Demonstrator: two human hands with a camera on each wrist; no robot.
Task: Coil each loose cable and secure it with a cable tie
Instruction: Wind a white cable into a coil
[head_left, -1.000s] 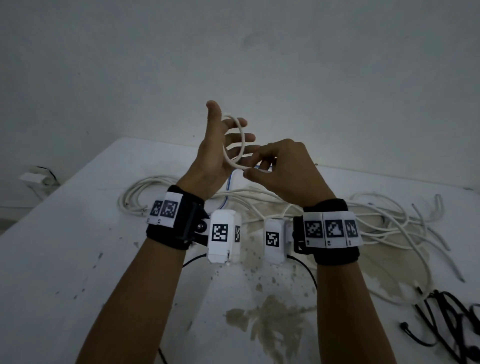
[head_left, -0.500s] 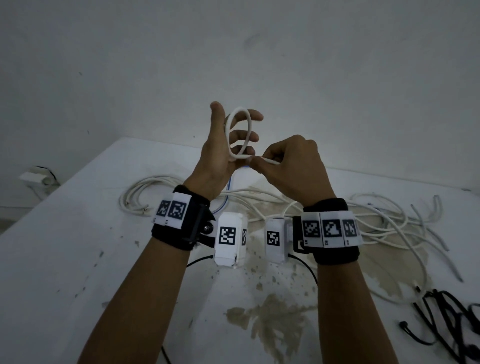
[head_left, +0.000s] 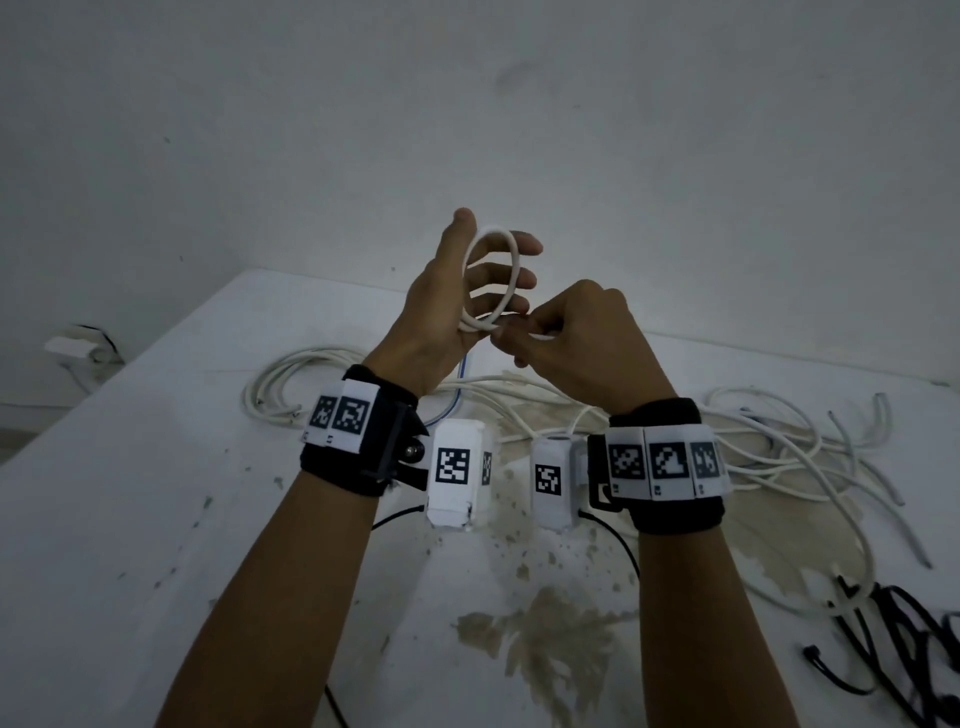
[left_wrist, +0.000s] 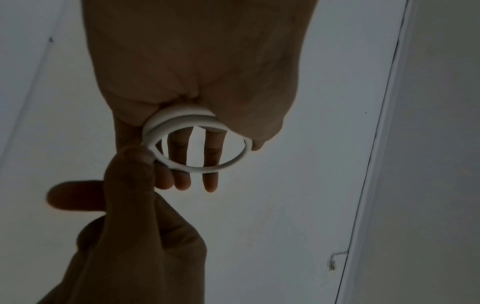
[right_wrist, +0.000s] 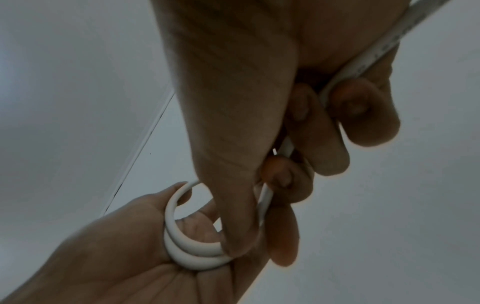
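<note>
A small coil of white cable (head_left: 516, 270) lies in two turns against the palm of my raised left hand (head_left: 488, 273), whose fingers are straight and spread with the thumb up. My right hand (head_left: 524, 327) pinches the cable at the coil's lower edge. In the right wrist view the right hand (right_wrist: 272, 185) curls its fingers round the free run of cable while its thumb presses the coil (right_wrist: 182, 244) on the left palm (right_wrist: 116, 246). The left wrist view shows the coil (left_wrist: 182, 118) at the base of the straight fingers.
Both hands are held above a stained white table (head_left: 130, 519). Loose white cables (head_left: 779, 452) sprawl across its far side, with another bundle (head_left: 280, 384) at the left. Black cables or ties (head_left: 893, 639) lie at the right edge. A wall socket (head_left: 72, 348) sits far left.
My right hand has drawn the cable round and down to the left palm, laying another turn on the coil. The left hand has stayed raised with its fingers straight.
</note>
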